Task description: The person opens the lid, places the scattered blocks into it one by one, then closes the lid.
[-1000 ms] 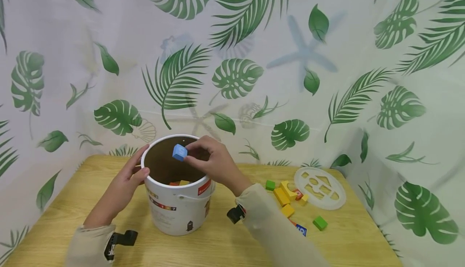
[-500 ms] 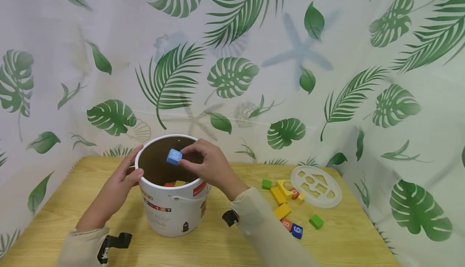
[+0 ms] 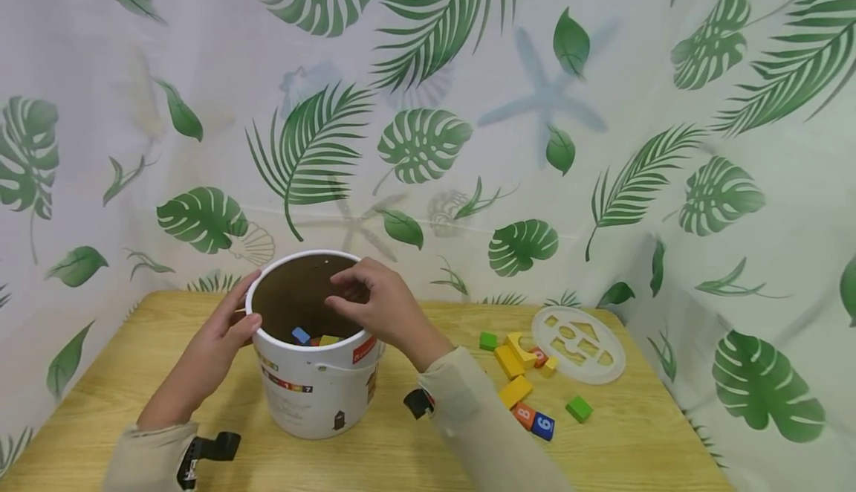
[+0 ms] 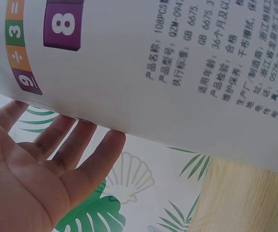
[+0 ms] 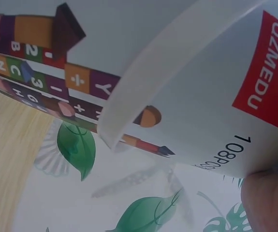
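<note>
A white bucket (image 3: 287, 395) stands on the table, its dark inside holding several blocks. Low in it I see a blue block (image 3: 301, 336) beside a yellow block (image 3: 329, 341). My left hand (image 3: 217, 347) holds the bucket at its left side, thumb at the rim. In the left wrist view, fingertips (image 4: 110, 145) touch the printed outer wall. Over the bucket's right rim hovers my right hand (image 3: 388, 310), its thumb and fingers apart with nothing between them. The right wrist view shows only a dim part of that hand (image 5: 269, 198) and the bucket's handle (image 5: 148, 77).
To the right on the wooden table (image 3: 622, 447) lie a yellow arch block (image 3: 518, 351), green blocks (image 3: 579, 408), a red block marked 8 (image 3: 524, 415) and a blue block marked 6 (image 3: 543, 426). A white lid with cut-outs (image 3: 602, 369) lies behind them. Leaf-patterned cloth hangs beyond.
The blue block that my right hand pinched has been let go and has dropped into the bucket. My right fingers have parted. The left hand keeps its place at the bucket.
</note>
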The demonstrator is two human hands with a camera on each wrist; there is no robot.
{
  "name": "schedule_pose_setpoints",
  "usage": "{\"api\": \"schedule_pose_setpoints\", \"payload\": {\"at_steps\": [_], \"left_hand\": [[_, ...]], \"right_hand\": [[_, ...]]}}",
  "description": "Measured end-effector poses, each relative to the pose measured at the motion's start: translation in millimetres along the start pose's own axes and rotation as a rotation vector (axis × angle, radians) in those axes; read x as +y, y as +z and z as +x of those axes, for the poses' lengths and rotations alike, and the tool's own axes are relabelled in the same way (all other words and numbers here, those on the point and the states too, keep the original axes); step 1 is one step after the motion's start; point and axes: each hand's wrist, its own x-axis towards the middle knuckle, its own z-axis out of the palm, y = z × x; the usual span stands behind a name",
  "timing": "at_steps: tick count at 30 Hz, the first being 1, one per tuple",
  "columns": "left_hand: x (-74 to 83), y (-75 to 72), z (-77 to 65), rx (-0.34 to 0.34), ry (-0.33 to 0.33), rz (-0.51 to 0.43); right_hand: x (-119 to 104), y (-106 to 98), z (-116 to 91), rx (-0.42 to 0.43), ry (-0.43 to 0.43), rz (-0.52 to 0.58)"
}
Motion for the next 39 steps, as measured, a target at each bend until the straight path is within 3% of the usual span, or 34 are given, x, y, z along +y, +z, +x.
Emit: {"api": "schedule_pose_setpoints", "payload": {"at_steps": [24,29,39], "left_hand": [[1.0,1.7,4.4,-0.012,0.022,0.023],[0.6,1.9,4.5,0.003,0.047,0.014],[0.7,2.0,10.1,0.004,0.168,0.122]], "right_hand": [[3.8,-1.1,-1.3,0.051,-0.04,0.065],[3.6,1.8,-1.1,0.047,-0.031,0.064],[6.0,1.1,-6.5,0.085,-0.047,0.076]]}}
